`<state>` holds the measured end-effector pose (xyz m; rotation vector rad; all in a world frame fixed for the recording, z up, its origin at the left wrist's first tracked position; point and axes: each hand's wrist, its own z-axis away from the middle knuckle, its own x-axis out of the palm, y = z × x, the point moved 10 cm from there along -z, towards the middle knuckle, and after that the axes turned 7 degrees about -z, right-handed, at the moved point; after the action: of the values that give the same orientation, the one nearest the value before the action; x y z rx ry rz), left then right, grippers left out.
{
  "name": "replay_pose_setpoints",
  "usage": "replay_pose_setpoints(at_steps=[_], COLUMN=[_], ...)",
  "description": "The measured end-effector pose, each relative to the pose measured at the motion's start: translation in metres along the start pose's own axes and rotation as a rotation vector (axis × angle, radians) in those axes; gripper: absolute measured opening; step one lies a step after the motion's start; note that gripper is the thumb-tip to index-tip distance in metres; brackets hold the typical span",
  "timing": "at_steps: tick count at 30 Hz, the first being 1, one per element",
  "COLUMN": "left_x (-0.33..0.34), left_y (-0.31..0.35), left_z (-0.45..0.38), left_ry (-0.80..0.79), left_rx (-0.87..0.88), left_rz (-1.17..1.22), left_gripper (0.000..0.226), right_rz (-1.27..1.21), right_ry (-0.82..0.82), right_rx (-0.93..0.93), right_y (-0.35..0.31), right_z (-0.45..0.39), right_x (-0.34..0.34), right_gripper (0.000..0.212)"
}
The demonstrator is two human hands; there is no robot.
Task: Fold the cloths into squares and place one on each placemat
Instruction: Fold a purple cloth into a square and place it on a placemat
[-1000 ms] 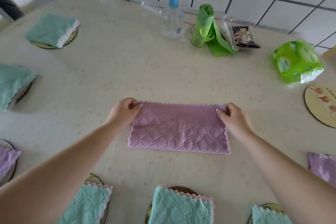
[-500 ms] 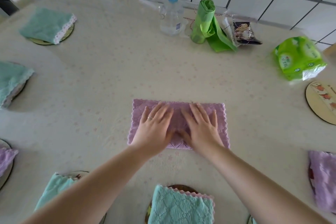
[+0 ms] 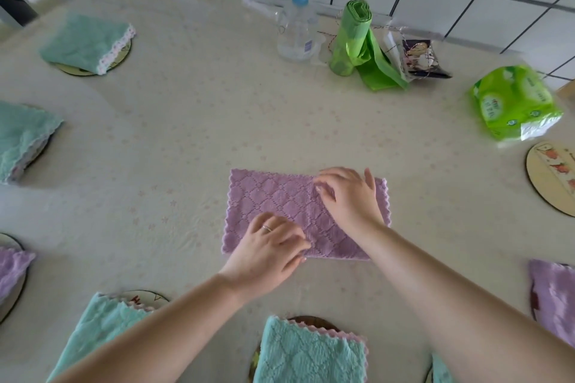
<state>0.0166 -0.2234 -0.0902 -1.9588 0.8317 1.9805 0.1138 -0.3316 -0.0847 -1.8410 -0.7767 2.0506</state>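
Note:
A purple quilted cloth [image 3: 277, 196], folded into a long rectangle, lies flat mid-table. My left hand [image 3: 267, 253] sits on its near edge around the middle, fingers curled and pinching the fabric there. My right hand [image 3: 345, 196] lies over the cloth's right half, its bent fingertips gripping the fabric near the far edge's middle. One round placemat [image 3: 550, 179] at the right is bare. Folded teal cloths [image 3: 88, 40] [image 3: 21, 137] [image 3: 311, 351] [image 3: 102, 329] and purple cloths [image 3: 12, 267] [image 3: 555, 298] lie on the other placemats around the table.
Along the tiled wall at the back stand a pump bottle [image 3: 295, 31], a roll of green bags [image 3: 354, 37], a small dark packet [image 3: 420, 59] and a green tissue pack [image 3: 516, 101]. A cream tablecloth [image 3: 186, 121] covers the table.
Both hands lay flat, side by side, on the cloth. The left has since slid to the near edge and the right to the far edge, both with fingers curled.

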Motion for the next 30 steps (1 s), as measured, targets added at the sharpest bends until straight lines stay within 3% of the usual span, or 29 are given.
replay_pose_setpoints(at_steps=[5, 11, 22, 25, 30], left_x=[0.003, 0.003, -0.033, -0.032, -0.024], left_y=[0.006, 0.004, -0.091, -0.086, -0.07], left_z=[-0.001, -0.008, -0.036, -0.035, -0.01], left_ry=[0.037, 0.015, -0.039, -0.035, -0.026], left_rx=[-0.096, -0.101, -0.06, 0.013, 0.135], left_rz=[0.076, 0.038, -0.273, -0.282, -0.168], left_gripper=[0.008, 0.007, 0.017, 0.02, 0.025], right_rz=[0.081, 0.23, 0.109, 0.13, 0.242], right_ry=[-0.177, -0.245, -0.288, -0.194, -0.21], right_rx=[-0.061, -0.132, 0.108, -0.033, -0.566], right_y=[-0.012, -0.02, 0.027, 0.018, -0.007], right_z=[-0.033, -0.044, -0.008, -0.004, 0.03], right_x=[0.019, 0.023, 0.008, -0.004, 0.002], right_gripper=[0.018, 0.019, 0.01, 0.005, 0.013])
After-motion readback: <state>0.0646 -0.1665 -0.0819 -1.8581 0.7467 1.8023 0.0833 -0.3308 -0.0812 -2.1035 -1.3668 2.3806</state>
